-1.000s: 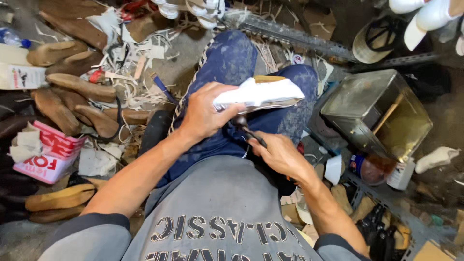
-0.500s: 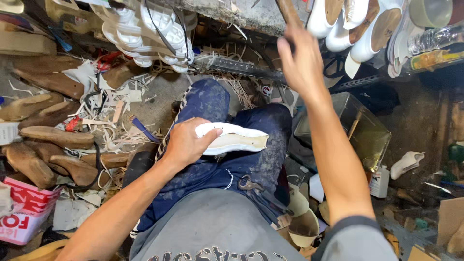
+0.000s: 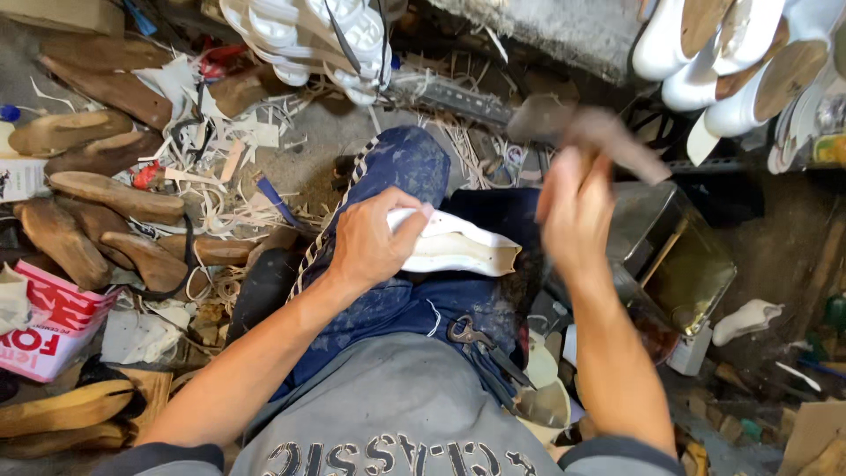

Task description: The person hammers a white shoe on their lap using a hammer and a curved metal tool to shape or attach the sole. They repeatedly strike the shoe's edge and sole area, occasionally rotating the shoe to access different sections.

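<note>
Here the left hand (image 3: 370, 247) grips a white shoe upper (image 3: 458, 249) beside a metal tin (image 3: 696, 264) holding liquid.

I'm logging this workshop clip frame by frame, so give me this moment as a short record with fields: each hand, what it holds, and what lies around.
left hand: grips a white shoe upper on its last, resting on the lap
right hand: raised, blurred, holds a brown tool, kind unclear
lap: blue stained trousers; pincers lie on the thigh
floor at left: wooden shoe lasts among pale offcuts
at right: open metal tin
top right: white shoes on a rack
</note>
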